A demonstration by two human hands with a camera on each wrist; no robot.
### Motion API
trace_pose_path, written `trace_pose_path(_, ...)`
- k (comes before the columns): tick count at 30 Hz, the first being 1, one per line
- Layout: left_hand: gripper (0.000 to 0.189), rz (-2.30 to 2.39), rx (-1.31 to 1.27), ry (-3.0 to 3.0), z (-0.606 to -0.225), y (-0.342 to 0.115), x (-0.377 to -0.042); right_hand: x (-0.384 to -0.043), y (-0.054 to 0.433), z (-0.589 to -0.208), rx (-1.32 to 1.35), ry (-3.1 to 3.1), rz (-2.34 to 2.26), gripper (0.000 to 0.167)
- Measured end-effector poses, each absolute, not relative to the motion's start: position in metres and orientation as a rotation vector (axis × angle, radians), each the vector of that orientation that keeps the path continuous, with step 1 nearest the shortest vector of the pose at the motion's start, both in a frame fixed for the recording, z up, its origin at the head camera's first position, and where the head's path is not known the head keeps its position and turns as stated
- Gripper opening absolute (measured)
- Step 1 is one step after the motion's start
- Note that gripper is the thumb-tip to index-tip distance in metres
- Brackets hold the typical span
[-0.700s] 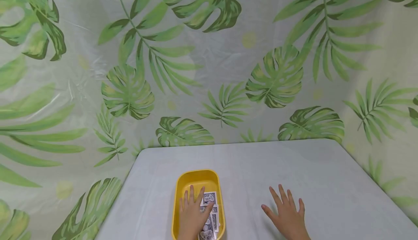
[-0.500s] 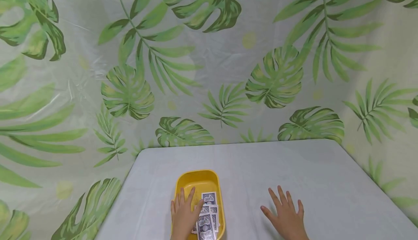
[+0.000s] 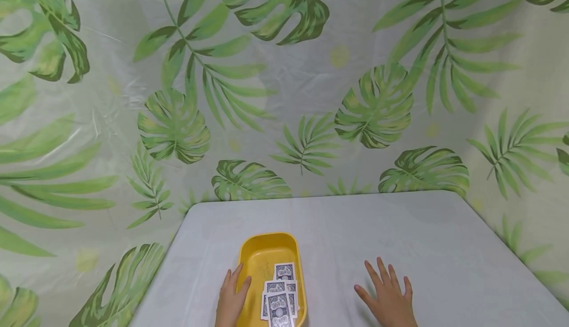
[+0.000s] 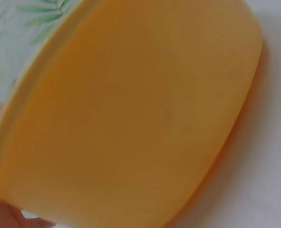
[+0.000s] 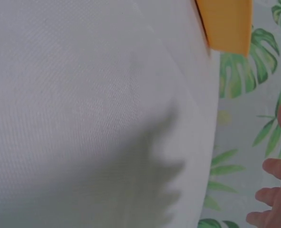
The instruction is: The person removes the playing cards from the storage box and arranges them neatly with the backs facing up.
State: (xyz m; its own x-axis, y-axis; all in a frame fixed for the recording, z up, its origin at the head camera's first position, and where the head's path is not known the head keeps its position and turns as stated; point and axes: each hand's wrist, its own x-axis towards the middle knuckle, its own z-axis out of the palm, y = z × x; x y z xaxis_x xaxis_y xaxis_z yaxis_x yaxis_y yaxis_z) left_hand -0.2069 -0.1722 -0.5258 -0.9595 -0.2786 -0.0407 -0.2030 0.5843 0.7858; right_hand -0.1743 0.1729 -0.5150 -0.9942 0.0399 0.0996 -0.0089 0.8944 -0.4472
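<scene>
A yellow tray (image 3: pixel 252 248) stands on the white table, left of centre in the head view. Several playing cards (image 3: pixel 281 301) with dark patterned backs lie overlapping along its right side. My left hand (image 3: pixel 230 296) is at the tray's left rim, fingers loosely extended and thumb apart; whether it touches the rim is hard to tell. The left wrist view is filled by the tray's outer wall (image 4: pixel 130 114), with part of the hand at the lower left. My right hand (image 3: pixel 387 295) hovers above the table with spread fingers, holding nothing, its shadow below.
The white table (image 3: pixel 355 228) reaches back to a curtain (image 3: pixel 306 85) printed with green leaves. More of this leafy sheet hangs at both sides. The tray's end also shows at the top of the right wrist view.
My left hand has moved left, from over the cards to the tray's left rim, uncovering the cards. My right hand has drifted slightly down in the view, still spread.
</scene>
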Motion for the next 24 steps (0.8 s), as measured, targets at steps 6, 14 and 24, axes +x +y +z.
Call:
trace_pose_path(6,0.053,-1.83,0.417,-2.526,-0.534,-0.178,-0.206,-0.174,0.172,-0.516,-0.036,-2.966,0.704,0.073)
trace_pose_path(14,0.061,-2.212,0.345,-2.249,-0.548,-0.185,-0.2,-0.174,0.171,-0.522,-0.041,-2.975,0.709,0.072)
trace_pose_path(24,0.06,-2.253,0.411,-2.125,-0.556,-0.184,-0.192,-0.172,0.161,-0.528,0.065,-2.917,0.664,0.056)
